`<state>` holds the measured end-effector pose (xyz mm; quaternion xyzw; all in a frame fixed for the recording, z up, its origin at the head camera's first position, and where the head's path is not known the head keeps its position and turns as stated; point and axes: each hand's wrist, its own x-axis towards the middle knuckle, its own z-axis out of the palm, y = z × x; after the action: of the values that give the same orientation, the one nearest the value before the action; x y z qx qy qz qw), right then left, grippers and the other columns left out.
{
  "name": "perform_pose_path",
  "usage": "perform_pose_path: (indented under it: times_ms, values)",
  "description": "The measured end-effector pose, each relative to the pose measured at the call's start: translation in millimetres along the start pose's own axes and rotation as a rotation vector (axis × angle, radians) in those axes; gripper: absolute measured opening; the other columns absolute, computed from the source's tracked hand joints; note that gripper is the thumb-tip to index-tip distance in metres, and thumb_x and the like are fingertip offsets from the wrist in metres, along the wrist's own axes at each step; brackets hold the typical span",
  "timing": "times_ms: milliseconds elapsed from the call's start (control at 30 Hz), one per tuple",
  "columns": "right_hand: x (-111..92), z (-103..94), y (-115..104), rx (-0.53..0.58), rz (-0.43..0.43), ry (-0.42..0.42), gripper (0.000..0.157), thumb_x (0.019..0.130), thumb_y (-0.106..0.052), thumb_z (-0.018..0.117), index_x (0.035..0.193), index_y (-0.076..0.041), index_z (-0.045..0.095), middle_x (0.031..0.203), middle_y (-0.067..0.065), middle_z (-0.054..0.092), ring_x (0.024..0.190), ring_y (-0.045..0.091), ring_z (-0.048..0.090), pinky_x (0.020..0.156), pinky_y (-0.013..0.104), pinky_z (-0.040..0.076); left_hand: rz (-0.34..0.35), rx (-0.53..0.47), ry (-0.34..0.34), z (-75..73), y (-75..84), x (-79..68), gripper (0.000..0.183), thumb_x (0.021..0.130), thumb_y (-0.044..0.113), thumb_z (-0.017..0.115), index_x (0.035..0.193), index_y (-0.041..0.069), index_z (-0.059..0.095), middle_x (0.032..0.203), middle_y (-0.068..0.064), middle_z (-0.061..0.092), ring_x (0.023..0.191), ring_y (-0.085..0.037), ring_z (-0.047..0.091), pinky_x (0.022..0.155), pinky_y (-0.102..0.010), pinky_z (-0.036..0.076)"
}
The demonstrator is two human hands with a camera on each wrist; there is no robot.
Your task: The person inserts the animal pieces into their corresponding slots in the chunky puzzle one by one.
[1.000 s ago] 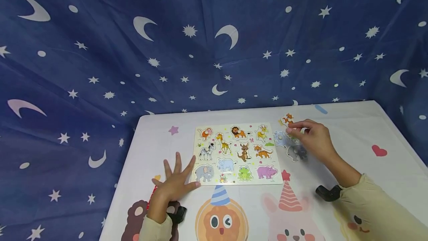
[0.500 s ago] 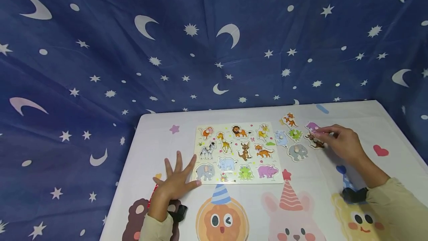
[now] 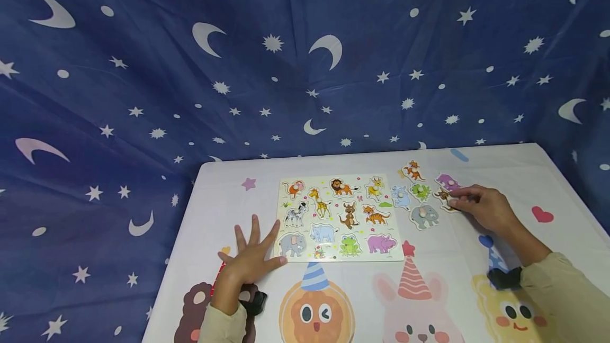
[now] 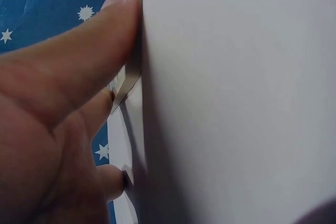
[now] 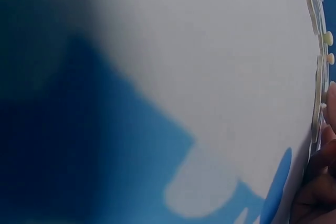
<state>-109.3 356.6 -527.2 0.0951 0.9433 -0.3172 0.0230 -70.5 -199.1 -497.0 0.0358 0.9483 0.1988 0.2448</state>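
A dark blue, softly creased cloth with white moons and stars hangs behind and beside a table covered by a smooth white cloth printed with cartoon animals. On it lies a flat, glossy cream puzzle board with animal-shaped spaces, its long axis running left to right. Pale round knobs show on the monkey, the lion and the yellow horned animal set in its far row; the kangaroo, tiger, rhino, frog, elephant and hippo spaces bear matching pictures. The left hand lies with fingers spread beside the board's left edge, thumb and index finger touching it. Well to the board's right, the right hand pinches a flat brown kangaroo piece between thumb and fingertips; the piece's long axis slants from far left to near right, and the fingers cover part of it. A purple hippo piece lies just beyond it. Nearby are a green frog piece, a grey elephant piece, an orange animal piece and a light-blue rhino piece, whose long axis runs front to back, close beside the board.
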Motion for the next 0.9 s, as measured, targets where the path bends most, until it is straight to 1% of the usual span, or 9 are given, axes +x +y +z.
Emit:
perform_pose_path:
  times_ms: [200,300,367,567,633,767,900]
  values:
    - [3,1.0,2,-0.013,0.014,-0.022,0.047,0.090,-0.036,0.079,0.122,-0.003,0.072,0.092,0.009,0.063,0.090,0.026,0.050,0.071,0.031,0.038,-0.005,0.002,-0.002,3.4,0.0,0.9,0.090,0.087,0.058,0.072,0.160,0.046,0.023,0.171,-0.013,-0.017,0.148,-0.058,-0.025,0.086,-0.095,-0.013]
    - [4,0.9,2,-0.033,-0.007,-0.013,0.045,0.089,-0.036,0.081,0.118,-0.002,0.073,0.089,0.008,0.064,0.087,0.025,0.051,0.069,0.029,0.040,-0.002,0.002,0.000,3.6,0.3,1.4,0.089,0.087,0.058,0.072,0.160,0.047,0.022,0.171,-0.012,-0.018,0.148,-0.058,-0.026,0.086,-0.095,-0.014]
    - [4,0.8,1,-0.049,-0.027,-0.007,0.041,0.088,-0.033,0.081,0.114,-0.002,0.074,0.086,0.006,0.063,0.085,0.024,0.052,0.066,0.027,0.040,0.001,0.007,0.005,3.6,0.2,1.8,0.089,0.087,0.058,0.072,0.160,0.047,0.022,0.171,-0.013,-0.018,0.148,-0.058,-0.025,0.085,-0.096,-0.013]
    - [0,0.7,0,-0.093,-0.078,-0.014,0.032,0.088,-0.031,0.082,0.100,-0.003,0.072,0.078,0.003,0.057,0.079,0.021,0.052,0.058,0.023,0.039,-0.008,0.008,0.005,4.0,0.0,1.7,0.089,0.087,0.057,0.073,0.160,0.047,0.022,0.171,-0.012,-0.018,0.148,-0.058,-0.025,0.086,-0.095,-0.014]
    - [-2,1.0,-1,-0.101,-0.092,-0.007,0.029,0.088,-0.029,0.082,0.097,-0.003,0.071,0.078,0.003,0.056,0.078,0.022,0.051,0.057,0.023,0.038,-0.008,0.007,0.002,3.7,0.1,1.5,0.089,0.087,0.056,0.073,0.160,0.046,0.022,0.171,-0.012,-0.018,0.148,-0.058,-0.026,0.086,-0.095,-0.014]
    - [-6,3.3,-3,-0.102,-0.107,0.022,0.029,0.088,-0.031,0.081,0.095,-0.004,0.070,0.078,0.003,0.056,0.077,0.021,0.050,0.056,0.022,0.038,-0.004,0.005,0.006,3.0,-0.1,1.8,0.089,0.087,0.056,0.073,0.160,0.046,0.023,0.171,-0.013,-0.018,0.148,-0.058,-0.025,0.085,-0.096,-0.013]
    - [-10,7.8,-13,-0.076,-0.141,0.068,0.028,0.087,-0.030,0.082,0.093,-0.005,0.071,0.077,0.003,0.057,0.074,0.018,0.048,0.056,0.023,0.037,-0.001,0.004,0.015,3.1,-1.1,2.1,0.090,0.087,0.056,0.074,0.160,0.046,0.023,0.171,-0.013,-0.017,0.148,-0.058,-0.025,0.086,-0.096,-0.013]
